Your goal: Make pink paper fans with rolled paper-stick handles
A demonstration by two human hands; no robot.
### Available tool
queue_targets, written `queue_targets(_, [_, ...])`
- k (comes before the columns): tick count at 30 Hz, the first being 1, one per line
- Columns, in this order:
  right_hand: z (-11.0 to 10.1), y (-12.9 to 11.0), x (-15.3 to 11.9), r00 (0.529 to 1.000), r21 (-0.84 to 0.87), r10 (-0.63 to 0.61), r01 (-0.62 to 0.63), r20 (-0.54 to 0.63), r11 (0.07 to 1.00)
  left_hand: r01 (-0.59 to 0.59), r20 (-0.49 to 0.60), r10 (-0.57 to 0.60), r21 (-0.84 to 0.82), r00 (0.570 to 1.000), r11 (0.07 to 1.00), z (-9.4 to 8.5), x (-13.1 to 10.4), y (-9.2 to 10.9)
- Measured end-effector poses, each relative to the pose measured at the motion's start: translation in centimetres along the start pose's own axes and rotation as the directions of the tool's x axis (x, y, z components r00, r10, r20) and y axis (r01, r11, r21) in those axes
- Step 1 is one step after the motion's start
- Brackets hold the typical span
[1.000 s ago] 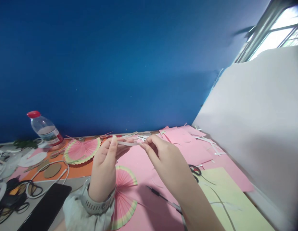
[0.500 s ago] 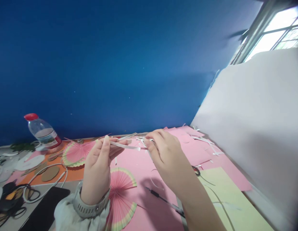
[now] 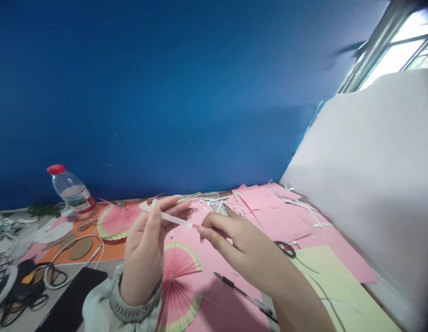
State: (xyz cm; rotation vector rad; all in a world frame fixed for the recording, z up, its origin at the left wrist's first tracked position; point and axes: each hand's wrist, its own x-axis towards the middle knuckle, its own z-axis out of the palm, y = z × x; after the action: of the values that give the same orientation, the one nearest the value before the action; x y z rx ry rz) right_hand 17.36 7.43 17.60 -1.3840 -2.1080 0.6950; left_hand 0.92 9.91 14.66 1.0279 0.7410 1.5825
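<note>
Two hands meet over the pink paper sheet, and between them runs one thin white paper strip. The left hand is closed on the strip, pinching its upper part between thumb and fingers, with a grey watch band and a pale sleeve at the wrist. The right hand has its fingers curled in and its fingertips brought together at the strip's lower end; whether they actually nip that end or only touch it is hard to tell. The strip is held in the air above the desk, clear of everything on it, over the middle of the pink sheet and nearer the far edge by the blue wall. Its long axis slants: the high end points up and left, toward the water bottle near the far left of the desk, and the low end points down and right into the right hand. By my judgement the step in hand is working this strip between the two sets of fingertips, and any next move calls for a light, even pinch, since so narrow a strip would crease or tear easily. Below the left wrist lies a folded pink paper fan; a pen lies toward the near edge, and scissors beside the yellow sheet.
</note>
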Motion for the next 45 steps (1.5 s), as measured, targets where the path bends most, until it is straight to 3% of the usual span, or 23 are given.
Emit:
queue_targets(7, [0.2,0.2,-0.1,0.998,0.018,0.053,-0.053,0.024,0.998,-0.116,-0.012,0.120,0.170,0.993,0.979,-0.4,-0.2,-0.4])
queue_targets(13, [0.2,0.1,-0.1,0.997,0.002,0.066,-0.066,0.034,0.998,-0.067,-0.001,0.068,0.193,0.998,0.979,-0.5,-0.1,0.0])
queue_targets(19, [0.2,0.0,0.1,0.999,0.062,0.034,-0.036,0.042,0.997,0.051,0.048,-0.055,0.082,0.997,0.995,-0.1,0.0,-0.5])
queue_targets(26, [0.3,-0.4,0.1,1.000,0.124,0.002,-0.006,0.028,0.992,-0.006,0.015,0.003,0.206,1.000,0.979,-0.3,-0.3,-1.0])
queue_targets(39, [0.5,-0.4,0.1,1.000,0.158,0.005,-0.007,0.013,0.987,0.076,0.043,-0.083,0.141,0.996,0.987,-0.3,-0.1,-0.8])
queue_targets(45, [0.5,-0.7,0.3,1.000,0.216,0.012,-0.016,0.020,0.976,0.067,0.018,-0.070,0.099,0.997,0.993,0.0,-0.4,-0.9])
